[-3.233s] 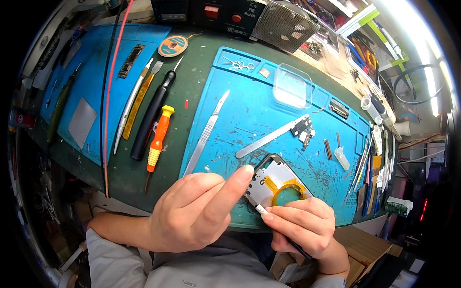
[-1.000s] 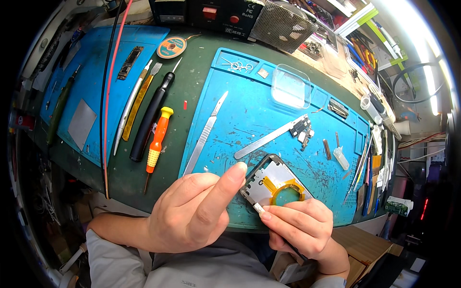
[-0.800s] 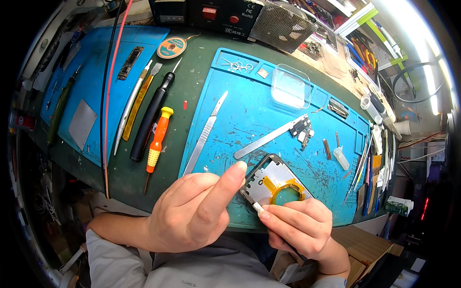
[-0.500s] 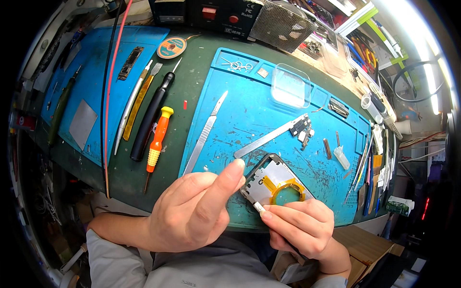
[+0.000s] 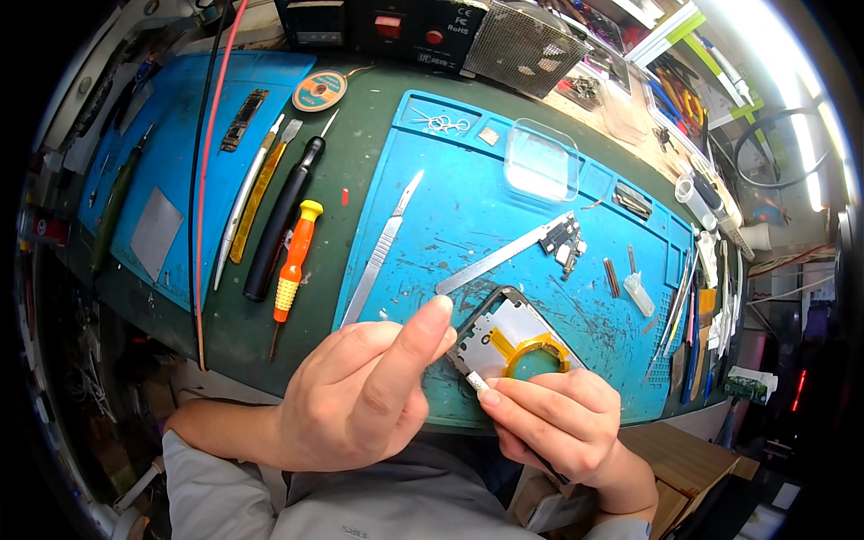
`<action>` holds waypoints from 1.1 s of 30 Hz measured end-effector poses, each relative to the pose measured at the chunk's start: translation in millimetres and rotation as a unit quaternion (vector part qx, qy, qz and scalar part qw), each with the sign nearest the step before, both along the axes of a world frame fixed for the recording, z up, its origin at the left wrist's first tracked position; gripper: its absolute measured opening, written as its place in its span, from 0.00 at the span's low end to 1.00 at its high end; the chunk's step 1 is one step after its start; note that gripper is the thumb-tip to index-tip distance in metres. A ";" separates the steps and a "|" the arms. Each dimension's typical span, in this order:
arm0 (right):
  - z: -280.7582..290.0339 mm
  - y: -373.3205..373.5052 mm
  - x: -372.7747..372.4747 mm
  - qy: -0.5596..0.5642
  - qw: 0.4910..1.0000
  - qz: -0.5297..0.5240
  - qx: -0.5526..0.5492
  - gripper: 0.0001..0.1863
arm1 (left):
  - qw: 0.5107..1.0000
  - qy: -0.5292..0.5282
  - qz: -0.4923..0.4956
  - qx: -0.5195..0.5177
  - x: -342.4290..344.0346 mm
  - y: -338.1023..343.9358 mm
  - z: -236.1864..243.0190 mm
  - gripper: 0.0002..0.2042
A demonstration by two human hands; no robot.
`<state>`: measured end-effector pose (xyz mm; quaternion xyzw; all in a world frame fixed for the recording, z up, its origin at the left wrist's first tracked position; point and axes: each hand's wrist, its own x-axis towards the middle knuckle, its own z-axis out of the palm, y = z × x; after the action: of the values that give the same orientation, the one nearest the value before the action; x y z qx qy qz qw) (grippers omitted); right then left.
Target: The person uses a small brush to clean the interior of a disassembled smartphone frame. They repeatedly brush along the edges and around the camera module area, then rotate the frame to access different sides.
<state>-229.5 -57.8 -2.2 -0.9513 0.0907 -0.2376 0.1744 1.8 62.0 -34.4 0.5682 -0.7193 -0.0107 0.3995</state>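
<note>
My right hand [image 5: 567,418] grips a black-edged phone frame [image 5: 515,324] with a silver inner plate, tilted over the blue mat. Amber tape [image 5: 517,349] rings a round opening in that plate. By the right thumb tip, a small white piece [image 5: 477,382] sits at the frame's near left edge; I cannot tell if it is fixed there. My left hand [image 5: 364,396] is closed just left of the frame, thumb and finger close together. Anything between them is hidden. Beyond it lie a scalpel [image 5: 385,247] and a flat metal strip [image 5: 495,259] beside small dark parts [image 5: 562,241].
A clear plastic box [image 5: 542,162] stands on the blue mat [image 5: 432,211]. Left of the mat lie an orange screwdriver [image 5: 295,261], a black-handled tool [image 5: 283,225] and a wire spool [image 5: 321,91]. Red and black cables [image 5: 203,180] cross the left side. Tweezers and brushes [image 5: 697,333] line the right.
The phone frame and my right hand have shifted very slightly left. My left hand keeps nearly the same pose and place.
</note>
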 end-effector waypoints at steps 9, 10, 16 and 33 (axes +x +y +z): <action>-2.0 2.8 -1.5 -0.021 1.000 -0.018 0.004 0.21 | 1.000 0.007 -0.007 0.000 1.4 -0.5 0.3 0.43; -2.1 3.0 -1.4 -0.022 1.000 -0.019 0.003 0.21 | 1.000 0.007 -0.010 0.001 1.7 -0.5 0.4 0.43; -1.6 2.8 -1.5 -0.016 1.000 -0.018 0.005 0.21 | 1.000 0.011 -0.011 -0.002 1.8 -0.5 -1.2 0.43; -1.0 2.1 -1.7 -0.009 1.000 -0.012 0.007 0.23 | 0.999 0.042 -0.008 0.013 0.2 0.7 -3.0 0.45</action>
<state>-231.2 -55.7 -3.2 -0.9467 0.1024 -0.2475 0.1788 2.0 62.7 -37.3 0.5670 -0.7062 -0.0472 0.4214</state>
